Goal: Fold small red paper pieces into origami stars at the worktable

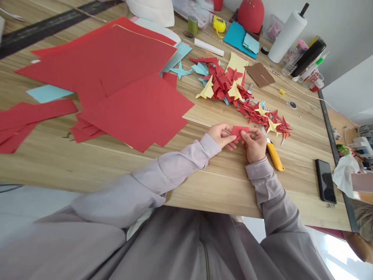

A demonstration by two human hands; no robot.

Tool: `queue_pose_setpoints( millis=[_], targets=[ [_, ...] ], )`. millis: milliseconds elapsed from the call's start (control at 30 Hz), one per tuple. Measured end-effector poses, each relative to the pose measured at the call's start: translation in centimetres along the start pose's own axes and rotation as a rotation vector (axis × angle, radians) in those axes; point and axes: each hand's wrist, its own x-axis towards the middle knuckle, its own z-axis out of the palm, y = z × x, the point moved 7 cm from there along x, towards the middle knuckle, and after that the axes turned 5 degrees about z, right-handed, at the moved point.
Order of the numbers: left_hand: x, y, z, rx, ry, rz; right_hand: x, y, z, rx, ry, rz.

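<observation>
Between my two hands is a small folded piece of red paper (239, 130), held just above the table. My left hand (222, 135) pinches its left side, thumb on top. On its right side, my right hand (254, 143) grips it the same way between thumb and fingers. A heap of folded paper stars (223, 82), mostly red with some yellow and blue, lies beyond my hands and trails off to the right. Just right of my right hand rests a utility knife (275, 156) with a yellow handle. Small scissors (284, 137) with orange handles lie near the stars.
Large red paper sheets (136, 105) cover the table's left part, with red strips (17, 126) at the far left. A phone (325, 181) lies near the right edge. At the back stand a white ribbed bottle (288, 37), a yellow tape measure (219, 24) and blue paper (237, 38).
</observation>
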Motion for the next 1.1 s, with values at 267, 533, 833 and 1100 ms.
queue_pose_setpoints(
  millis=[267, 533, 833, 1100],
  targets=[
    [0.1, -0.2, 0.03, 0.009, 0.017, -0.037, -0.14, -0.24, 0.24, -0.006, -0.009, -0.009],
    [0.11, -0.32, 0.08, 0.005, 0.041, 0.012, -0.48, -0.56, 0.58, -0.023, -0.029, -0.018],
    [-0.31, -0.64, 0.26, -0.089, 0.026, -0.165, -0.4, -0.4, 0.51, -0.001, -0.024, -0.007],
    [-0.22, -1.03, 0.29, -0.196, -0.026, -0.234, -0.14, -0.2, 0.25, 0.018, -0.016, -0.003]
  ],
)
